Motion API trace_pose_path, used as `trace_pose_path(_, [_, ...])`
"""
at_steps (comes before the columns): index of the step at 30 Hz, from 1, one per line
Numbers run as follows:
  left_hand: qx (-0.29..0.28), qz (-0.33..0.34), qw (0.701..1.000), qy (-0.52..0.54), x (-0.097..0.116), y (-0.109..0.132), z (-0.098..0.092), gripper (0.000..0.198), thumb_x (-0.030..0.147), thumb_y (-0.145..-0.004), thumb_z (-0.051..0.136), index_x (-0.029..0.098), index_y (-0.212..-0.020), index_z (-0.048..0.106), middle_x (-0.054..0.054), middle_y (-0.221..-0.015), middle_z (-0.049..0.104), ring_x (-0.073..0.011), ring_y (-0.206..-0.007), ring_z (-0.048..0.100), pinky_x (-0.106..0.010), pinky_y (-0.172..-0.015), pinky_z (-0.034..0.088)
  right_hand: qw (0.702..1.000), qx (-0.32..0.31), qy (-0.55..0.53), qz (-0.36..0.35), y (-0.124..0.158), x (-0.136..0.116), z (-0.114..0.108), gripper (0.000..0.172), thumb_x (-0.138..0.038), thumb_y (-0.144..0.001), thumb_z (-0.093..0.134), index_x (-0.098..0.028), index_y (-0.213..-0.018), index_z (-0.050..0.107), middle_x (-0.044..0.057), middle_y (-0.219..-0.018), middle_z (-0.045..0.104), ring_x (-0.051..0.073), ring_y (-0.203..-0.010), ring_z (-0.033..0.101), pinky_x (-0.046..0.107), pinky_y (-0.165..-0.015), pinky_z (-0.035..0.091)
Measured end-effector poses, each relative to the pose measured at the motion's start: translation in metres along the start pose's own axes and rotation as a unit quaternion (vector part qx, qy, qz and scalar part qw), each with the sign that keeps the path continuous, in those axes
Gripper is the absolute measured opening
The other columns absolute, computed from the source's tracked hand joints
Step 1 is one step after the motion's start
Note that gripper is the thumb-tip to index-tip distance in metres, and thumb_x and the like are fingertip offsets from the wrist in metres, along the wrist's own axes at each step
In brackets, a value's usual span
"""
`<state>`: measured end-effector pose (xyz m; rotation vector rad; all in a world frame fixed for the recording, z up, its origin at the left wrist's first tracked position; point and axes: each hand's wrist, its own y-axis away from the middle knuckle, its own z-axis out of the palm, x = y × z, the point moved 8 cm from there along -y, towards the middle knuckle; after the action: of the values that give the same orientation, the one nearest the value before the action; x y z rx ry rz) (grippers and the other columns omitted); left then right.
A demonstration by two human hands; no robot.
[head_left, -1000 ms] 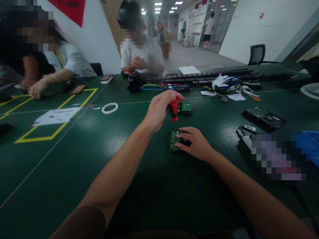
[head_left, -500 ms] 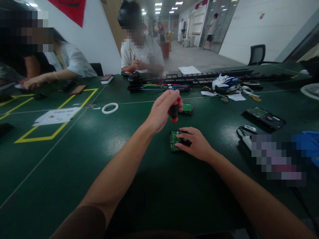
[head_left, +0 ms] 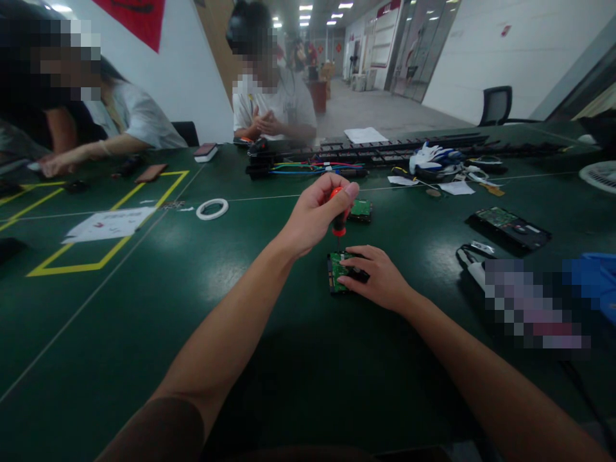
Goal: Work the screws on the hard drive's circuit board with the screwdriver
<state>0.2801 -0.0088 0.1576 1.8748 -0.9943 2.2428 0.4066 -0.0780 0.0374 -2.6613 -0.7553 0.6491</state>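
My left hand (head_left: pixel 320 212) grips the red and black handle of a screwdriver (head_left: pixel 339 224), which stands upright with its shaft down at the top edge of a hard drive (head_left: pixel 337 273). The drive lies on the green table (head_left: pixel 216 346), its green circuit board facing up. Spread over the drive's right part, the fingers of my right hand (head_left: pixel 375 276) press it to the table. Just behind the screwdriver lies a second drive (head_left: pixel 362 209), partly hidden by my left hand. The screwdriver's tip is too small to make out.
A white tape ring (head_left: pixel 212 209) lies to the left. At the right are a larger drive (head_left: pixel 509 229) and a blurred object with a cable. Gloves (head_left: pixel 436 160), colored wires and long black strips lie at the back. People sit across and at the left.
The fingers and thumb of my left hand have shifted around the screwdriver handle, showing more of its red top. My right hand and the drive have stayed in place.
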Motion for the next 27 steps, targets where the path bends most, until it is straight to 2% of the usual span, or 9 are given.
trace_pose_path(6, [0.011,0.034,0.999,-0.038,0.006,-0.002,-0.006,0.027,0.049,-0.097,0.068,0.023,-0.104,0.072,0.001,-0.073,0.059,-0.0100,-0.065,0.058,-0.021,-0.057,0.050,1.000,-0.005,0.002,0.002,-0.001,-0.002,-0.001,0.034,-0.049,-0.095,0.071,-0.027,-0.121,0.076,0.010,-0.140,0.067,0.031,-0.130,0.062,0.059,-0.114,0.046])
trace_pose_path(9, [0.008,0.015,1.000,-0.014,0.003,-0.002,-0.004,0.027,0.046,-0.095,0.071,0.023,-0.108,0.068,0.000,-0.081,0.065,-0.0101,-0.066,0.061,-0.021,-0.058,0.051,1.000,-0.006,0.001,0.001,-0.001,-0.002,-0.001,0.033,-0.048,-0.095,0.071,-0.028,-0.121,0.075,0.010,-0.140,0.067,0.032,-0.130,0.063,0.060,-0.113,0.046])
trace_pose_path(15, [0.007,-0.016,0.999,0.033,-0.002,-0.001,0.000,0.020,0.040,-0.097,0.065,0.022,-0.100,0.057,-0.004,-0.098,0.074,-0.0131,-0.078,0.070,-0.024,-0.066,0.056,1.000,-0.006,0.004,0.002,0.000,-0.001,0.000,0.033,-0.048,-0.096,0.071,-0.028,-0.121,0.075,0.009,-0.141,0.066,0.032,-0.131,0.062,0.060,-0.113,0.046])
trace_pose_path(19, [0.013,-0.011,0.999,0.046,0.000,-0.002,-0.002,0.012,0.033,-0.098,0.059,0.021,-0.097,0.059,-0.005,-0.098,0.074,-0.0162,-0.087,0.072,-0.026,-0.070,0.058,1.000,-0.007,0.005,0.006,0.000,-0.001,0.000,0.034,-0.049,-0.095,0.071,-0.028,-0.121,0.076,0.010,-0.142,0.066,0.032,-0.131,0.062,0.061,-0.114,0.045])
trace_pose_path(24, [0.043,-0.003,0.999,0.010,0.001,-0.004,-0.010,0.016,0.030,-0.095,0.057,0.020,-0.091,0.069,-0.002,-0.083,0.068,-0.0147,-0.077,0.068,-0.025,-0.069,0.057,1.000,-0.003,-0.001,0.004,-0.001,-0.001,-0.001,0.032,-0.047,-0.095,0.071,-0.029,-0.121,0.076,0.009,-0.141,0.067,0.032,-0.131,0.062,0.061,-0.113,0.046])
trace_pose_path(27, [0.043,0.000,0.999,0.017,0.002,-0.004,-0.010,0.020,0.028,-0.098,0.052,0.019,-0.092,0.069,-0.003,-0.083,0.068,-0.0146,-0.080,0.069,-0.026,-0.074,0.059,1.000,0.000,-0.001,0.003,0.000,-0.001,-0.001,0.031,-0.047,-0.095,0.071,-0.030,-0.121,0.075,0.008,-0.141,0.067,0.031,-0.131,0.062,0.061,-0.113,0.046])
